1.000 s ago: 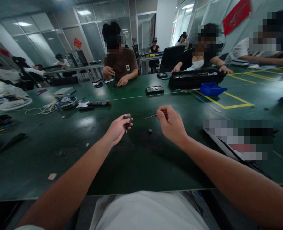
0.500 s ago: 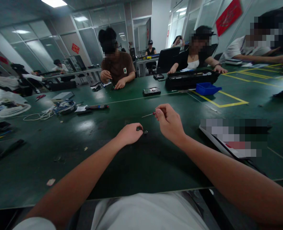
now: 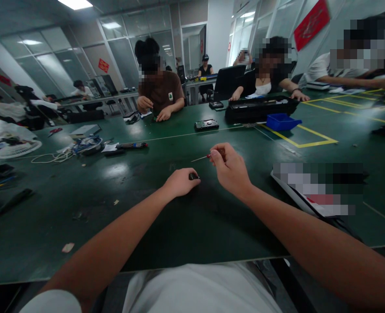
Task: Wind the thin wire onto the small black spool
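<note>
My right hand (image 3: 230, 167) is closed on the red handle of a thin screwdriver (image 3: 200, 158), whose shaft points left above the green table (image 3: 166, 226). To its left, my left hand (image 3: 182, 181) rests at the tabletop with thumb and fingers closed round a small dark part (image 3: 194, 176), partly hidden by the fingers. The screwdriver's tip is a little beyond the left hand, apart from it.
Beyond my hands lie a circuit-board-like device (image 3: 206, 125), a black case (image 3: 262, 108) and a blue bin (image 3: 282, 122). Cables (image 3: 88, 145) and tools are at the left. A blurred-out bundle (image 3: 319, 191) lies right. Several people sit around.
The fingers of my left hand have closed round the small part that stood just off their tips. My right hand with the screwdriver has shifted very slightly left.
</note>
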Action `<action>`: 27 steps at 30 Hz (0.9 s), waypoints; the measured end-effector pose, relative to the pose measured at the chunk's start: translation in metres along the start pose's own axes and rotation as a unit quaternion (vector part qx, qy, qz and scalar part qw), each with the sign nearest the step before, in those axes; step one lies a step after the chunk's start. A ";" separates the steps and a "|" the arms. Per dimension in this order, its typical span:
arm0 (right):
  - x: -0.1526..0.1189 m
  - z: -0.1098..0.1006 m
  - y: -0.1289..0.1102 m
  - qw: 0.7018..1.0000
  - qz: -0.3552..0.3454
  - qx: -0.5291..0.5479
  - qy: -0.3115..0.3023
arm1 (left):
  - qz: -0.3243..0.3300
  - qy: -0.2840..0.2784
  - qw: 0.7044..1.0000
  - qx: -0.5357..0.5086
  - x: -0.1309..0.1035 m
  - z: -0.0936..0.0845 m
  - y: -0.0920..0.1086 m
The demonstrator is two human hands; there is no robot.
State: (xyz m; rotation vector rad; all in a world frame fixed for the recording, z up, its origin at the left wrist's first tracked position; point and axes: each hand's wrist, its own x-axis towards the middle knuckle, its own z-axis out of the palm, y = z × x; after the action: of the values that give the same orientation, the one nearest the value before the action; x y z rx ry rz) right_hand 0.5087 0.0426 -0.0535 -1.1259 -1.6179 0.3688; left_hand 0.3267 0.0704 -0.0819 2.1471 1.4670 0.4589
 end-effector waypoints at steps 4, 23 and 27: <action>0.000 0.000 0.001 1.000 -0.002 -0.001 0.003 | -0.051 -0.008 0.985 -0.163 -0.002 -0.012 -0.010; -0.001 0.005 0.006 0.999 0.013 0.022 -0.030 | -0.243 0.350 0.715 -0.555 -0.093 -0.165 -0.151; -0.001 0.006 0.006 0.999 0.019 0.013 -0.036 | -0.264 0.448 0.663 -0.538 -0.142 -0.195 -0.184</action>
State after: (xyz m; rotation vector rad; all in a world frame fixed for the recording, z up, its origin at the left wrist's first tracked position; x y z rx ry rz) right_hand 0.5065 0.0466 -0.0606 -1.1376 -1.6506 0.4581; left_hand 0.0301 0.0336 -0.0271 0.4343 1.4872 1.7498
